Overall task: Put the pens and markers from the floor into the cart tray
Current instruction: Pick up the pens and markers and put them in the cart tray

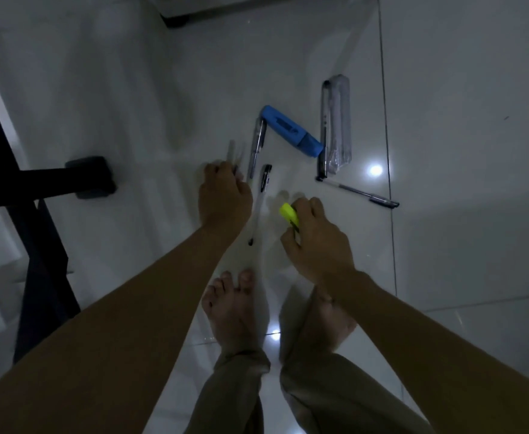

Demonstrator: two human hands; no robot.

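Glossy white floor tiles (444, 277) fill the dim view, with small light reflections on them. Nearest the camera are the person's bare feet (235, 311), planted just behind the scatter, so both arms reach forward and down to it.

Right hand (316, 242) is curled around a yellow highlighter (289, 214), whose bright end sticks out past the thumb; the grip looks like a fresh pick-up, low over the tiles. Left hand (224, 195) is closed on a thin clear pen (232, 151), whose blurred far end shows beyond the knuckles; whether it holds more than one I cannot tell. Between the two hands a white pen with a black cap (261, 195) lies flat on the floor, pointing away from the feet.

Just beyond, a clear pen with a dark grip (256, 145) touches the end of a blue highlighter (291, 130) lying slantwise. Further right a clear plastic pack of pens (336, 120) lies lengthwise, with another capped pen (358, 192) just in front of it.

Working both hands at once probably saves trips. At the left stands a dark frame with a caster wheel (92, 177), likely the cart; its tray is out of view, so nothing can be seen placed yet.
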